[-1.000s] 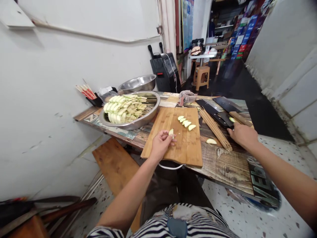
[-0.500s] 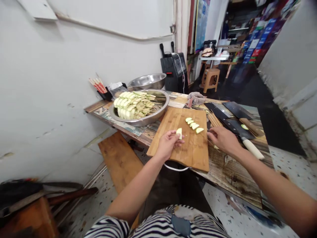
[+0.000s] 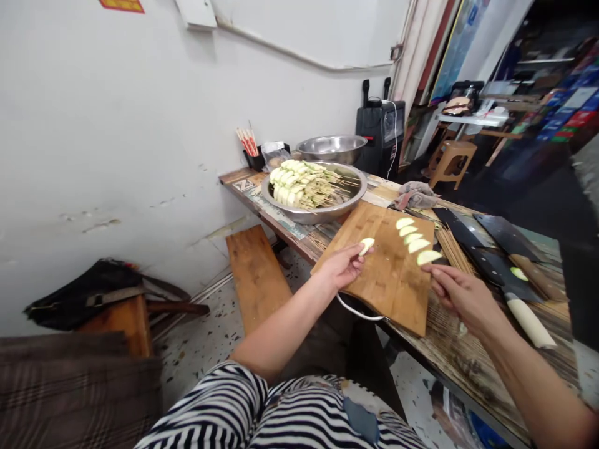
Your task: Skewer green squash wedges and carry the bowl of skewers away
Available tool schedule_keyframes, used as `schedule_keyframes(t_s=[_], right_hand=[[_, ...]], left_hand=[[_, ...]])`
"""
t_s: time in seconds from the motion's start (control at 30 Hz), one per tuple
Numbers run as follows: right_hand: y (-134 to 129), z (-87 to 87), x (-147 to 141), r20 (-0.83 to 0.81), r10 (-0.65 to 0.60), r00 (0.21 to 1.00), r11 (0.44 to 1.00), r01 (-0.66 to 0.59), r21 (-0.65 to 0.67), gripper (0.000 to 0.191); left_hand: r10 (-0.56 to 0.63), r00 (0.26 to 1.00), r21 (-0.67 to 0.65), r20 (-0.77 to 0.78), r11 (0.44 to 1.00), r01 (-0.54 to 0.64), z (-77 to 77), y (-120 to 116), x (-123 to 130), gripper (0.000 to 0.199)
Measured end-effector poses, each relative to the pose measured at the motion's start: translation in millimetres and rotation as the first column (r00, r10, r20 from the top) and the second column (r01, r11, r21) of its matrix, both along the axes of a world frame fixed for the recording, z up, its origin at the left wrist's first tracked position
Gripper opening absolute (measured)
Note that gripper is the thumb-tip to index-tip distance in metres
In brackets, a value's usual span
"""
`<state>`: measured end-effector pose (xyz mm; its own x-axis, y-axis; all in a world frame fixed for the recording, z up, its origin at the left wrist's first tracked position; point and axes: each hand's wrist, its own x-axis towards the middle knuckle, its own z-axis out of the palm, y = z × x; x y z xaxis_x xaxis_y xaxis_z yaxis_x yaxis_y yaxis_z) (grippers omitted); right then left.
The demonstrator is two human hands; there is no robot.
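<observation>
Zucchini slices [image 3: 418, 246], five of them, lay in a slanted row on the wooden chopping board [image 3: 393, 287]. They were ahead of my left hand [image 3: 344, 268] and off to its right. That hand was closed on one more piece, the held slice [image 3: 367, 246], pinched between my thumb and fingers over the board's left part. My right hand [image 3: 468, 299] was at the board's right edge, with its fingertips just beside the nearest slice of the row. The thumb and first finger were close together, but I could not tell if a thin stick was between them. Bamboo skewers [image 3: 453, 251] lay in a bunch just past that hand. Big cleavers [image 3: 486, 263] lay farther right. Beyond the board, to the left, the steel basin [image 3: 309, 216] held a big pile of slices on sticks [image 3: 294, 181].
</observation>
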<state>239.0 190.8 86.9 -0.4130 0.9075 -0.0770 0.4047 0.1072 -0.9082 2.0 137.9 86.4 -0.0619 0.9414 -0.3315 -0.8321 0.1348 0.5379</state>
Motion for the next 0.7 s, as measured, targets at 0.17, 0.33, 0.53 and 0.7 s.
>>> schedule_keyframes(t_s=[0.17, 0.33, 0.53, 0.7], right_hand=[[-82, -10.1, 13, -0.145, 0.067, 0.987, 0.975, -0.096, -0.203, 0.050], [-123, -35.0, 14, -0.098, -0.011, 0.995, 0.995, 0.001, -0.097, 0.047], [-121, -37.3, 15, -0.040, -0.034, 0.999, 0.985, 0.040, 0.166, 0.045], [-121, -30.8, 15, -0.040, -0.015, 0.999, 0.951, 0.027, 0.308, 0.040]], left_hand=[[0.024, 1.000, -0.037, -0.017, 0.999, -0.024, -0.1, 1, -4, 0.008], [0.073, 0.991, -0.035, -0.109, 0.996, -0.077, -0.6, 0, -4, 0.008], [0.094, 0.983, 0.015, -0.157, 0.996, -0.092, 4.2, -6, 0, 0.009], [0.068, 0.975, 0.041, -0.210, 0.997, -0.061, 8.3, -7, 1, 0.011]])
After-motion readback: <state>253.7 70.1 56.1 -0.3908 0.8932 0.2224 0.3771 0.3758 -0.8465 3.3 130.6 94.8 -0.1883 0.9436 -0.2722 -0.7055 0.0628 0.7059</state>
